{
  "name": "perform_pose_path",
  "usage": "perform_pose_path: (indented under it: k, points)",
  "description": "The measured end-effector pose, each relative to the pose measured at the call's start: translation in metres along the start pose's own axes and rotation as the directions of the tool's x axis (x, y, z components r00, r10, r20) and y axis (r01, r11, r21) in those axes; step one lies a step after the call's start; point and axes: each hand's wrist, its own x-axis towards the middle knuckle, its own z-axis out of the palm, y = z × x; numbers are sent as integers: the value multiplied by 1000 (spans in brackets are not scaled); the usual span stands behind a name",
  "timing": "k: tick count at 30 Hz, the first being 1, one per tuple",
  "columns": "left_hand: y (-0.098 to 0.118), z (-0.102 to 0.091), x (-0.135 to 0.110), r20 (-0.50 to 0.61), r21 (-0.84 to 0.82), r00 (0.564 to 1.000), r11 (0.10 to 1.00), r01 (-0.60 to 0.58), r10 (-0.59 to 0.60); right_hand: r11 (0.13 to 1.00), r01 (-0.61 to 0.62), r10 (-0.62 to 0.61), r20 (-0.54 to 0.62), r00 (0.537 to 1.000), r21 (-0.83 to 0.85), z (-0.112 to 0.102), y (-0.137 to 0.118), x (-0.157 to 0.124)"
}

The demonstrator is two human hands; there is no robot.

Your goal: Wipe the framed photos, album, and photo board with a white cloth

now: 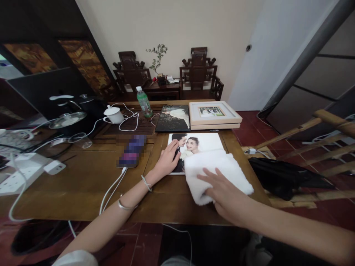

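Note:
A wedding photo panel [206,141] lies flat on the wooden table, showing a couple against a white ground. My left hand [168,157] rests on its left edge, fingers stretched out and holding nothing. Over the panel's lower right part lies a folded white towel [230,173], which also reaches onto the table and hides that corner. My right hand [219,188] grips the towel from above, some fingers spread on the cloth and others bent into it; the thumb is hard to make out.
Behind the panel are a dark photo panel [173,119] and stacked light-wood frames [215,114]. A green-labelled bottle [144,102], a lidded white cup [113,114] and a charging phone [131,150] stand or lie leftward. A power strip [19,175] and cables occupy the far left.

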Motion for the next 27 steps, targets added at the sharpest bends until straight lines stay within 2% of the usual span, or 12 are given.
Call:
perform_pose_path:
  k: [3, 6, 9, 13, 16, 19, 23, 27]
  points:
    - [0, 0, 0, -3, 9, 1000, 1000, -7, 7, 1000, 16, -17, 49, 999, 15, -4, -9, -3]
    - [1, 0, 1, 7, 14, 1000, 1000, 6, -6, 1000, -2, 2, 9, 1000, 29, -13, 2, 12]
    - [1, 0, 1, 12, 19, 1000, 1000, 11, -11, 999, -28, 29, -72, 997, 15, -24, 26, 41]
    - [0, -1, 1, 17, 3, 1000, 1000, 15, -15, 998, -45, 50, -123, 991, 43, -39, 65, 89]
    - [0, -1, 0, 7, -11, 1000, 1000, 6, -6, 998, 2, 6, -119, 993, 66, -50, 90, 119]
    - [0, -1, 0, -7, -17, 1000, 1000, -8, 8, 999, 0, 4, -112, 994, 38, -59, 105, 136]
    - [-1, -1, 0, 4, -24, 1000, 1000, 2, -2, 999, 6, -2, -112, 994, 35, -61, 100, 132]
    - [-2, -1, 0, 7, -32, 1000, 999, 2, -2, 999, -32, 36, -119, 992, 36, -44, 68, 100]
